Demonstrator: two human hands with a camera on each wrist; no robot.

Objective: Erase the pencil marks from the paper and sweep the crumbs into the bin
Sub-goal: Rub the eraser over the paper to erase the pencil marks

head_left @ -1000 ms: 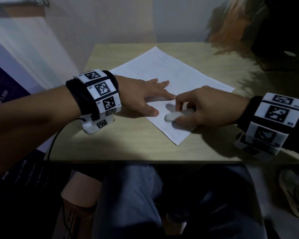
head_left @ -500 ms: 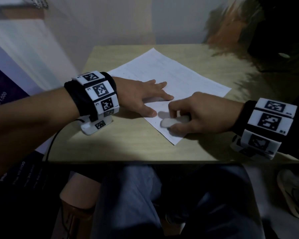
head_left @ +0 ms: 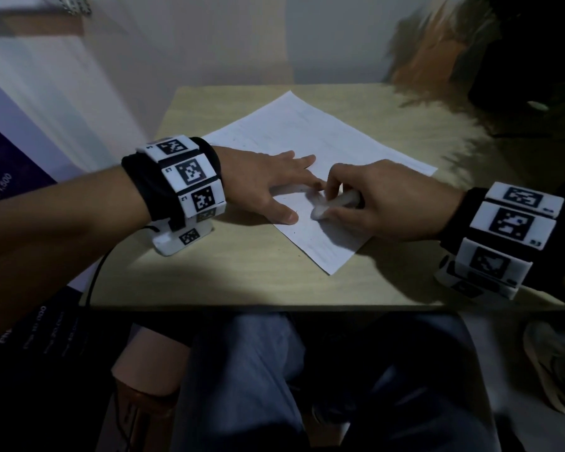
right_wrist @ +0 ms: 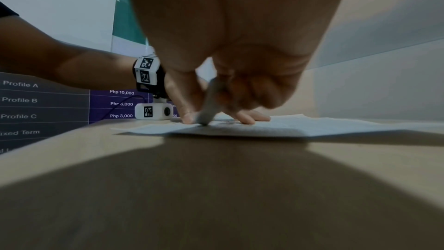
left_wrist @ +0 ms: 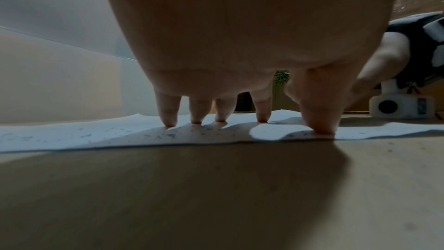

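One paper [head_left: 320, 164] lies skewed on the table [head_left: 242, 272], flecked with crumbs [left_wrist: 168, 136]. My right hand [head_left: 379, 203] pinches the eraser [head_left: 331, 205], tip down on the paper; just beside it my left hand [head_left: 265, 184] presses spread fingers [left_wrist: 168, 115] flat.

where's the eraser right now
In the head view the eraser is pinched in the right hand, its tip down on the paper near the sheet's near corner, just right of the left hand thumb.
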